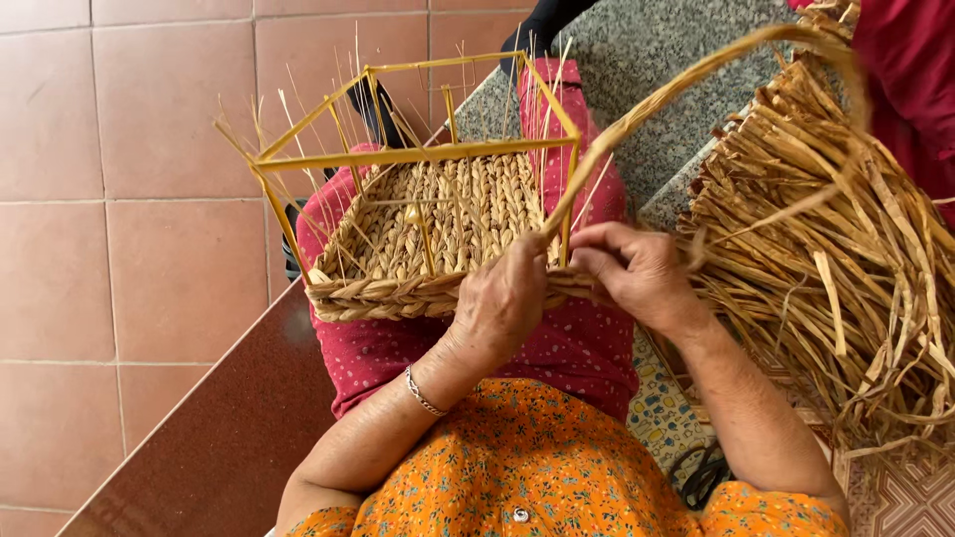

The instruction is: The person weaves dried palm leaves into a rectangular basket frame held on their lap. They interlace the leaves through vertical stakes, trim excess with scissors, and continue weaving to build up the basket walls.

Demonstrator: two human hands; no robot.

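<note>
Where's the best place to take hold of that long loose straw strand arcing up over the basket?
Probably low down, where the straw strand comes out of the woven basket beside the right hand. It is anchored and stiffest there; its upper arc swings free. Come from the right, since the yellow frame blocks the left.
</note>
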